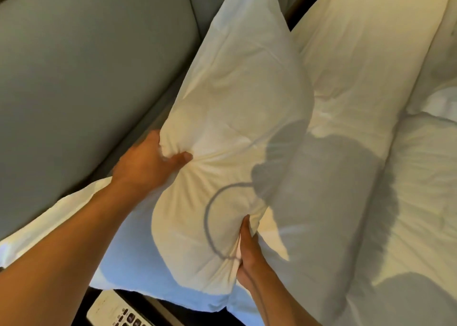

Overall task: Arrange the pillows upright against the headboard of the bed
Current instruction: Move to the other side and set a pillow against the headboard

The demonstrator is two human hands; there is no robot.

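Item 1: plump white cotton pillow [237,118], long axis running from 6 o'clock up to 12 o'clock, held off the bed and tilted, its upper corner lying against the grey padded headboard [81,61] at 10 to 12 o'clock.

Item 2: left hand [146,167], at 9 o'clock of centre, fingers [181,158] closed on the pillow's left edge, thumb pressed into the front face, fabric bunched in a pinch.

Item 3: right hand [247,254], at 6 o'clock, fingers curled tight into the pillow's lower right edge, cloth creased around them.

Item 4: second white pillow [351,83], lying flat on the bed at 1 to 3 o'clock, just beside the held pillow and touching it along one side; a dark shadow falls across its lower part.

Item 5: third white pillow [49,229], flat beneath the forearms at 7 to 8 o'clock, partly covered by the held pillow.

Item 6: rumpled white duvet [415,202], at 3 to 5 o'clock.

Item 7: white push-button telephone [116,313], at 6 to 7 o'clock, on a dark surface beside the bed, only part in view.
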